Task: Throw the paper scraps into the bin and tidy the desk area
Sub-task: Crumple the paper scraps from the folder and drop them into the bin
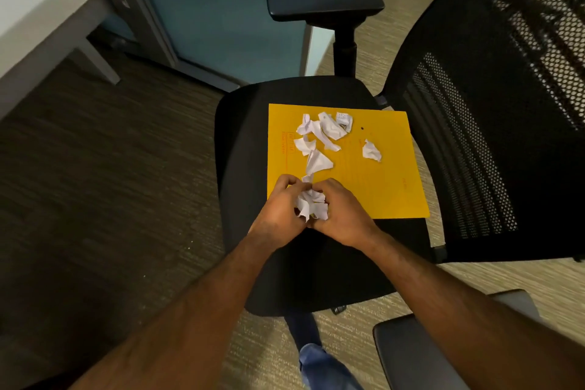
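Note:
A yellow folder [373, 174] lies flat on the seat of a black office chair [240, 142]. Several white crumpled paper scraps [319, 133] are scattered over its far half, and one scrap [371, 150] lies apart to the right. At the folder's near left corner my left hand [278, 209] and my right hand [343, 215] are pressed together around a bunch of crumpled scraps [311, 204]. Both hands have their fingers curled on that bunch. No bin is in view.
The chair's mesh backrest [493, 123] rises on the right, one armrest [324, 0] stands at the far side and another [443, 345] at the near right. A grey desk edge [47, 19] runs along the upper left. Carpet floor surrounds the chair.

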Tool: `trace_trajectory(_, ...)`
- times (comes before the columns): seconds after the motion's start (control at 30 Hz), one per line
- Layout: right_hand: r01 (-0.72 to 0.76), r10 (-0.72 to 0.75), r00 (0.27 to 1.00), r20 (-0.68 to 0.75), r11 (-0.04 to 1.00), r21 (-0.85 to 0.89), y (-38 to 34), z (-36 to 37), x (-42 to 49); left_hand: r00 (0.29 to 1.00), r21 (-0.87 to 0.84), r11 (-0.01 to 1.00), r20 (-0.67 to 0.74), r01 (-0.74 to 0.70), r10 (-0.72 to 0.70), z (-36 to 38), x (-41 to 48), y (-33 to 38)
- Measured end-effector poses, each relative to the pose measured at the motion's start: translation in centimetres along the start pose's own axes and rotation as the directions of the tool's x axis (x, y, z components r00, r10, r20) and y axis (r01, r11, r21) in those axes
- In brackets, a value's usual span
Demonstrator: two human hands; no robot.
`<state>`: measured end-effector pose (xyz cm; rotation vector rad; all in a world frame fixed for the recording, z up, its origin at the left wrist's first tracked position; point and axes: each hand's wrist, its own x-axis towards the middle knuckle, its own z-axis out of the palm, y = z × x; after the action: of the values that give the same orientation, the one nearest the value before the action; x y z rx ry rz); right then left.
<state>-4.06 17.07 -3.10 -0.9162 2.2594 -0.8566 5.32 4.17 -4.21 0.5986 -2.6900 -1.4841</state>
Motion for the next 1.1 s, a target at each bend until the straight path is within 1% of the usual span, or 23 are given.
trace_trajectory(0.1, 0.026, -0.025, 0.999, 0.020, 0.999, -0.025, -1.4, 0.8, -0.1, 0.997, 0.001, 1.000, -0.074, -0.001, 0.001, -0.9, -1.5, -0.6)
trace_trajectory(0.2, 0.065, -0.060, 0.996, 0.066, 0.995, -0.071, -3.2, 2.2, 0.2, 0.988, -0.043, 0.999, -0.148, 0.024, -0.030, -1.9, -3.4, -1.5)
trace_trajectory(0.43, 0.175, -0.151, 0.974, 0.170, 0.976, -0.132, -9.1, 7.8, 0.2, 0.954, -0.098, 0.986, -0.255, 0.136, -0.157, -6.4, -9.4, -5.0)
trace_trajectory(0.6, 0.259, -0.202, 0.931, 0.305, 0.953, -0.157, -14.0, 13.1, -0.8, 0.909, -0.165, 0.965, -0.333, 0.205, -0.250, -9.6, -15.6, -8.2)
trace_trajectory(0.73, 0.323, -0.240, 0.884, 0.401, 0.934, -0.151, -17.4, 18.0, -2.3, 0.855, -0.218, 0.946, -0.416, 0.238, -0.311, -11.5, -21.3, -10.6)
trace_trajectory(0.83, 0.382, -0.274, 0.841, 0.466, 0.911, -0.155, -19.6, 22.0, -3.9, 0.798, -0.243, 0.921, -0.463, 0.304, -0.385, -12.4, -25.8, -12.6)
trace_trajectory(0.9, 0.416, -0.285, 0.814, 0.507, 0.894, -0.165, -20.8, 24.8, -5.1, 0.760, -0.292, 0.892, -0.471, 0.345, -0.449, -12.9, -29.0, -13.6)
trace_trajectory(0.97, 0.436, -0.270, 0.795, 0.544, 0.877, -0.202, -22.1, 27.5, -6.3, 0.739, -0.320, 0.876, -0.476, 0.360, -0.477, -13.3, -32.0, -15.0)
trace_trajectory(1.03, 0.454, -0.253, 0.769, 0.587, 0.863, -0.222, -23.3, 30.1, -7.5, 0.715, -0.292, 0.850, -0.459, 0.439, -0.527, -13.4, -34.9, -16.2)
trace_trajectory(1.07, 0.465, -0.252, 0.750, 0.612, 0.858, -0.216, -23.9, 31.4, -8.2, 0.685, -0.292, 0.826, -0.462, 0.483, -0.563, -13.5, -36.3, -17.0)
trace_trajectory(1.1, 0.475, -0.251, 0.729, 0.637, 0.855, -0.206, -24.6, 32.7, -9.1, 0.641, -0.327, 0.802, -0.482, 0.500, -0.597, -13.4, -37.7, -17.8)
